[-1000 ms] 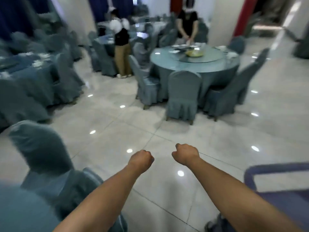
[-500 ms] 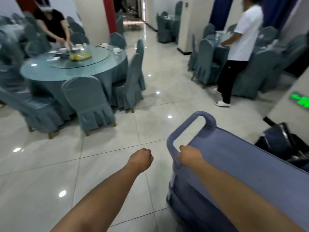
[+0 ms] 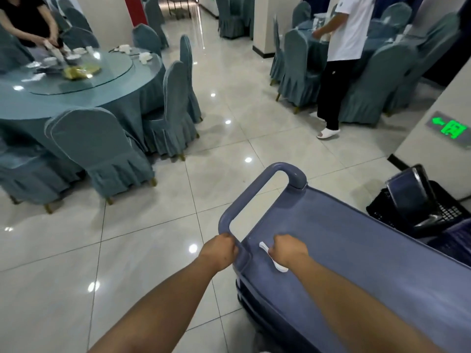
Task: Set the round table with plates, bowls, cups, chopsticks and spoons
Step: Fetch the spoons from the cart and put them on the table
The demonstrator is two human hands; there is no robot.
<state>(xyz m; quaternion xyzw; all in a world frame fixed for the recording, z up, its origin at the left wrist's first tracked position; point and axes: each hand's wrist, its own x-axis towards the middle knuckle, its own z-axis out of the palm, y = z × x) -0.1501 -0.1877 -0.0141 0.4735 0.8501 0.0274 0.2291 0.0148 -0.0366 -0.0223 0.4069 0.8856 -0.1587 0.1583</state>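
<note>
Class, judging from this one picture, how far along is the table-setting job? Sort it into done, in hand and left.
Done: white dishes already sit at the far side of the round blue-clothed table.
In hand: the left hand grips the blue cart's looped handle; the right hand holds a white spoon over the cart's top.
Left: the table's near side shows no settings yet.

Open tiled floor (image 3: 229,103) ran ahead | covered chairs (image 3: 102,149) ringed round table (image 3: 122,98) left | service cart (image 3: 356,250) blocked right | person in white shirt (image 3: 341,59) stood beyond
</note>
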